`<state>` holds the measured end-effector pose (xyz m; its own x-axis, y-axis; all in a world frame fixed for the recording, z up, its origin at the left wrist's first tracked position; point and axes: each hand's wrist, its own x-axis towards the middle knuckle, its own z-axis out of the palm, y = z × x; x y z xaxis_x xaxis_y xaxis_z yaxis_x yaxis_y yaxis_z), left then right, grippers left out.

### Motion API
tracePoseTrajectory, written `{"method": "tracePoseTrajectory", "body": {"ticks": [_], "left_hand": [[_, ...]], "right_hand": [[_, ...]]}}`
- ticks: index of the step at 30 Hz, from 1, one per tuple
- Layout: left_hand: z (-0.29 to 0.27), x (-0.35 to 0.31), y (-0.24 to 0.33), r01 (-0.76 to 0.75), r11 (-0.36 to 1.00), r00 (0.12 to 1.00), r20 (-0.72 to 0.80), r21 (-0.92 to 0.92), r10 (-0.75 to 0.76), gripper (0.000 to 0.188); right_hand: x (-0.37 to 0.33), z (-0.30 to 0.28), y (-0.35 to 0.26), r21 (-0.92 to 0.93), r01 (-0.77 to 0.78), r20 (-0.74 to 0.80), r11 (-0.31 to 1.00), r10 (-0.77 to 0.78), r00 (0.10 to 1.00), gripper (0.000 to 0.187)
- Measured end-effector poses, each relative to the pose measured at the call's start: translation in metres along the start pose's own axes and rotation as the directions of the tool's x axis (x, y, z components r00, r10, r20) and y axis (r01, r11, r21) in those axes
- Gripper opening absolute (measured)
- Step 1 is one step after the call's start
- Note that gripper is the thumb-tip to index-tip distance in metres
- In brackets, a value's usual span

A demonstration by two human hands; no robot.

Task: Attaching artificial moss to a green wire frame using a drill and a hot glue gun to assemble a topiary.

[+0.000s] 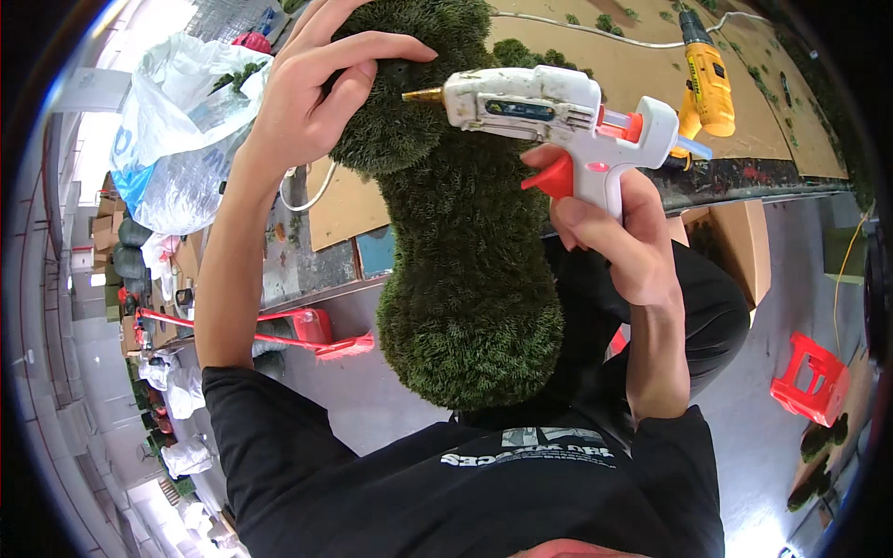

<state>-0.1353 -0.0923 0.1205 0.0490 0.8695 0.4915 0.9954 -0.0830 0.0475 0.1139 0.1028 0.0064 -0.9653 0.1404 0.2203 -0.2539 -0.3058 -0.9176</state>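
Observation:
A dark green figure (470, 279) covered in artificial grass leans from my chest up to the table, its rounded end towards me. My left hand (312, 88) is closed on its far left side, with the index finger and thumb bent over the greenery; the other fingertips are partly hidden. In my right hand (619, 228) is a white hot glue gun (521, 100) with a red trigger. Its brass-coloured nozzle points left, close to a small dark spot in the greenery beside my left fingers. A translucent glue stick (693, 147) sticks out of the gun's back.
A yellow cordless drill (709, 88) lies on the cardboard-covered table (595, 35) at the right, among green scraps. A white cable (642, 44) crosses the table. A plastic bag (191, 139) stands at the left. On the floor are a red stool (811, 381) and a red dustpan (312, 327).

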Motion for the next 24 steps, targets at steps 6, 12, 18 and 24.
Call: {"method": "tracePoseTrajectory", "body": {"ticks": [6, 12, 18, 24], "left_hand": [[0.001, 0.002, 0.003, 0.000, 1.000, 1.000, -0.016, 0.015, 0.000, 0.044], [-0.002, 0.001, 0.001, -0.010, 0.997, 1.000, 0.017, 0.072, 0.009, 0.044], [-0.002, 0.003, -0.001, -0.037, 0.998, 0.999, 0.008, 0.054, 0.037, 0.043], [-0.003, 0.006, 0.005, 0.034, 0.999, 0.999, 0.026, 0.013, -0.035, 0.038]], "right_hand": [[0.006, 0.009, 0.016, -0.090, 0.034, -0.097, 0.995, -0.043, 0.994, 0.037], [0.014, 0.025, 0.018, -0.125, 0.162, -0.171, 0.979, -0.182, 0.968, 0.024], [0.023, 0.029, 0.021, -0.217, 0.196, -0.166, 0.956, -0.234, 0.958, 0.017], [0.025, 0.028, 0.022, -0.289, 0.205, -0.168, 0.935, -0.260, 0.951, 0.013]]}}
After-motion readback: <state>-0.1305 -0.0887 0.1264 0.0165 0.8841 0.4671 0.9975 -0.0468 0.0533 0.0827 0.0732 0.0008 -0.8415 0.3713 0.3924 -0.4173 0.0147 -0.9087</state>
